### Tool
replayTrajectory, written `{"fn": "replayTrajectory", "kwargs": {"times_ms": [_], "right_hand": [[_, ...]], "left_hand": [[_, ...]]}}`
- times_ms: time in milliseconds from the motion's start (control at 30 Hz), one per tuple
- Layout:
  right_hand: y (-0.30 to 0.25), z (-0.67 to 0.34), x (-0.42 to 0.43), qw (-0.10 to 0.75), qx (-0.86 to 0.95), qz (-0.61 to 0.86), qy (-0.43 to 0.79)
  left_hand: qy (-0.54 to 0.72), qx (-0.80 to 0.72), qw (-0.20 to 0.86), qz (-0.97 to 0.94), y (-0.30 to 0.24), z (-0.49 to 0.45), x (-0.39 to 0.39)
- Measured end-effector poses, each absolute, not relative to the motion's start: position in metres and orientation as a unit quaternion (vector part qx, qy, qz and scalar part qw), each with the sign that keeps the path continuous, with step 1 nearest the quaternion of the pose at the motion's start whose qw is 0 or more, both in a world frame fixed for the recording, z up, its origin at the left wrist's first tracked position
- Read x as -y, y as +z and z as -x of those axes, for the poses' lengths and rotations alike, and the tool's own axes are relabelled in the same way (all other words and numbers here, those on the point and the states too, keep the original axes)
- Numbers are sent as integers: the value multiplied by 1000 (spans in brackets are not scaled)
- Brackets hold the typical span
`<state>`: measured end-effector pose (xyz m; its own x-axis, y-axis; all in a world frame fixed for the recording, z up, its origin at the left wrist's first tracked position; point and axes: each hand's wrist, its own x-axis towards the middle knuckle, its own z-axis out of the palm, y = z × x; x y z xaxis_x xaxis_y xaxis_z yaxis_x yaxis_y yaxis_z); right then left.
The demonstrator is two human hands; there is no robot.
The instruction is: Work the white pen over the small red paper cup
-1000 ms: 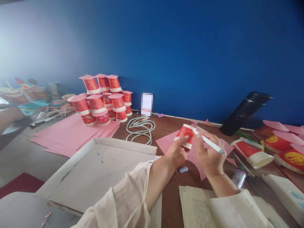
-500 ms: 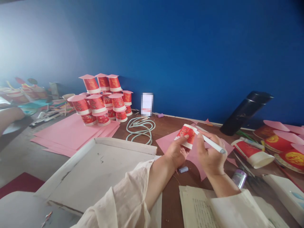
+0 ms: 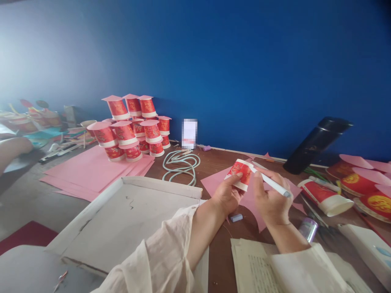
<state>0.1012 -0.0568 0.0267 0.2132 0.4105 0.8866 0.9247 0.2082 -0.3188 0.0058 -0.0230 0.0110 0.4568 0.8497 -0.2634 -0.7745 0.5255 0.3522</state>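
Observation:
My left hand is closed around a red paper cup with white bands, tilted above the desk. In my right hand is a white marker pen, gripped between thumb and fingers. Its tip end is at the cup's right side; whether it touches cannot be made out. Beneath both hands lies a cut piece of pink paper. A small pale cap rests on the brown desk below my left hand.
Red cups with pink tops stand stacked at the left on pink sheets. A white box lid lies in front. A coiled cable, a leaning black flask, a lying cup and papers surround the hands. Another person's arm shows far left.
Both hands, the cup and the pen keep nearly the same place. The view has shifted very slightly, and the other person's arm at far left has moved a little.

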Motion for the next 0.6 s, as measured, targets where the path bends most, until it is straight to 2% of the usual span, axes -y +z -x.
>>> {"fn": "replayTrajectory", "kwargs": {"times_ms": [600], "right_hand": [[25,-103,56,517,592,571,-239]], "left_hand": [[476,-203,852,-82,13,-4,21]]}}
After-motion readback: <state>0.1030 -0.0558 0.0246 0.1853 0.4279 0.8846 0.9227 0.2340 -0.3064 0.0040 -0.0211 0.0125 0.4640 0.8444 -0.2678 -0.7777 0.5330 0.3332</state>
